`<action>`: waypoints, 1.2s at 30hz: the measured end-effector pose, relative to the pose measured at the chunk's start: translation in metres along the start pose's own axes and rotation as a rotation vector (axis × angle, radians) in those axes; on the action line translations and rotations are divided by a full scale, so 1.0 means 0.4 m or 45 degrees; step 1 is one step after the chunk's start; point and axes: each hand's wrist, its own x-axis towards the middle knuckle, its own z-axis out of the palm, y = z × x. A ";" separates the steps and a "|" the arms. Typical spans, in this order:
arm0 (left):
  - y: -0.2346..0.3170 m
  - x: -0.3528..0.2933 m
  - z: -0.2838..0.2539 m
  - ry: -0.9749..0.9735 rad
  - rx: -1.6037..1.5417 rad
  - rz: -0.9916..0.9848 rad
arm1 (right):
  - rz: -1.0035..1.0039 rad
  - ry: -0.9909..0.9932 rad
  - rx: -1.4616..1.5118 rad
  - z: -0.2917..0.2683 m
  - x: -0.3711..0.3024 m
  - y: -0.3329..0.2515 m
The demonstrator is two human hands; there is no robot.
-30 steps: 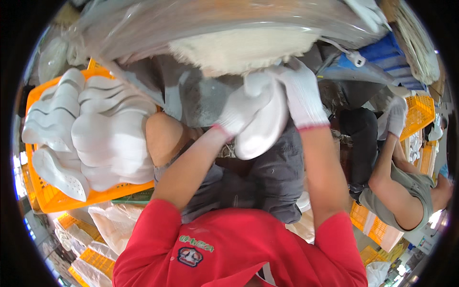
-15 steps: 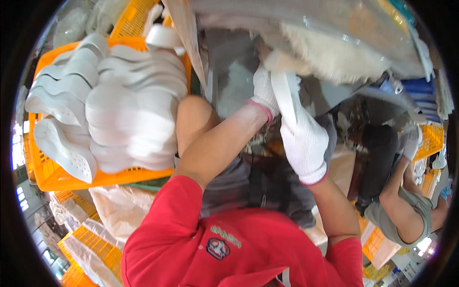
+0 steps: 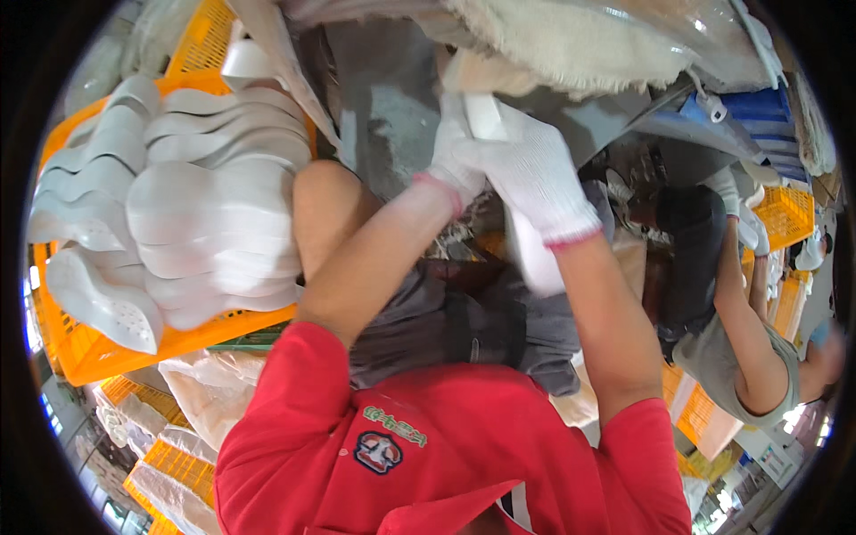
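Note:
Both my hands wear white knit gloves with pink cuffs. Between them is a white moulded clog [image 3: 535, 263], its lower end showing below my right hand and its far end poking out above the fingers. My left hand [image 3: 459, 147] is closed at the clog's far end, its fingertips partly hidden. My right hand [image 3: 533, 165] wraps over the clog's middle, close against the left. Just beyond the fingers hangs a frayed cream cloth edge [image 3: 571, 49], like a buffing wheel, under a clear plastic sheet. Whether the clog touches it I cannot tell.
On the left, an orange crate [image 3: 192, 339] is heaped with several white clogs [image 3: 214, 205]. A grey metal surface [image 3: 383, 107] lies behind my hands. At the right a co-worker [image 3: 749, 357] sits near another orange crate [image 3: 785, 218]. Blue trays [image 3: 776, 125] stand at the far right.
My right hand has come up over the clog, nearer my left hand. The clog has shifted in the grip, so its lower end now shows below the right hand. The whole view has shifted slightly.

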 end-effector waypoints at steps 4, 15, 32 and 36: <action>0.054 0.063 -0.001 0.034 -0.267 -0.621 | -0.165 -0.050 -0.311 -0.015 -0.130 -0.064; -0.014 0.086 -0.030 -0.054 -0.543 -0.281 | 0.109 0.094 -0.551 0.018 -0.235 -0.092; -0.006 -0.008 0.004 0.407 1.157 0.671 | -0.021 0.304 -0.699 0.044 -0.007 -0.076; 0.016 0.027 0.019 -0.116 -0.269 0.158 | -0.047 0.593 -0.286 0.058 -0.017 -0.058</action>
